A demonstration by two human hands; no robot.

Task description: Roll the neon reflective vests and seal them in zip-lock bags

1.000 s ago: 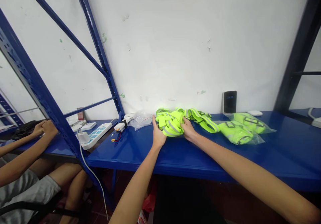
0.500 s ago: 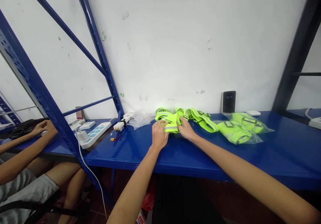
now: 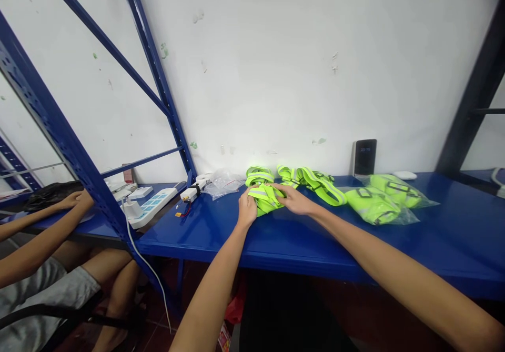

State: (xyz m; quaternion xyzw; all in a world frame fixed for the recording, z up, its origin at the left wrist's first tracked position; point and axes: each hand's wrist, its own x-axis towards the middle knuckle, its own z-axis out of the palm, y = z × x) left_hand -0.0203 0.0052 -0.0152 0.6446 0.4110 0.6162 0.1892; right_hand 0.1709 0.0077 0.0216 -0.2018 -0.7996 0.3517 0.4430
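Between my hands is a bunched neon-yellow reflective strap (image 3: 265,198) with a pale grey stripe, just above the blue table. My left hand (image 3: 247,208) is closed on its left side. My right hand (image 3: 295,199) grips the upper right edge with its fingertips, partly hidden by the fabric. Behind the bundle lies a looped length of yellow strap (image 3: 259,174); whether it joins the held piece I cannot tell. Further right, more loose reflective strap (image 3: 321,186) with dark buckles trails over the table.
Two clear bags of folded yellow straps (image 3: 373,204) lie to the right, near an upright phone (image 3: 365,157). A plastic bag (image 3: 223,183), a white wired device (image 3: 192,191) and a power strip (image 3: 153,208) are left. A co-worker's hands (image 3: 74,200) are beyond the blue post (image 3: 74,147).
The strap between my hands has been gathered into a more compact bundle, with its striped band now slanting across the top. My right hand has shifted to the bundle's upper right edge.
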